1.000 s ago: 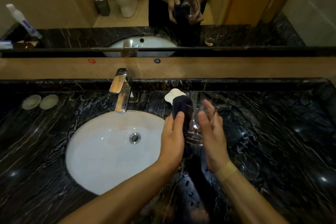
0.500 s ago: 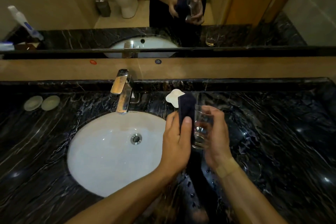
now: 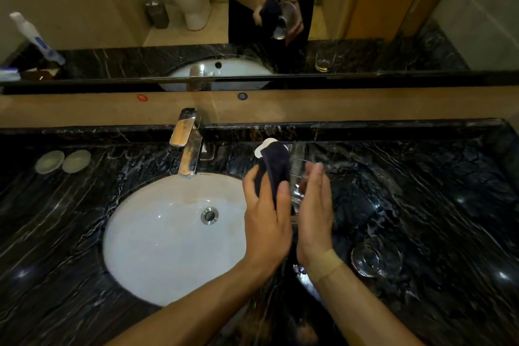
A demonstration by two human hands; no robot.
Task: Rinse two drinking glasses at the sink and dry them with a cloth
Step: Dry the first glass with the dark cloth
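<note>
My left hand (image 3: 266, 216) grips a dark cloth (image 3: 276, 166) and presses it against a clear drinking glass (image 3: 297, 188). My right hand (image 3: 314, 211) holds that glass from the right side, above the counter just right of the sink (image 3: 168, 247). The glass is tilted and mostly hidden between my hands; the mirror shows my fingers cupped round it. A second clear glass (image 3: 375, 258) stands on the black marble counter (image 3: 421, 191), to the right of my right wrist.
A chrome faucet (image 3: 188, 146) stands behind the white basin, with no water running. A white object (image 3: 265, 144) lies on the counter behind the cloth. Two round dishes (image 3: 61, 161) sit far left. The mirror runs along the back wall.
The glass went from upright half a second ago to tilted between my hands. My left hand and the cloth shifted slightly along the glass. The second glass has not moved.
</note>
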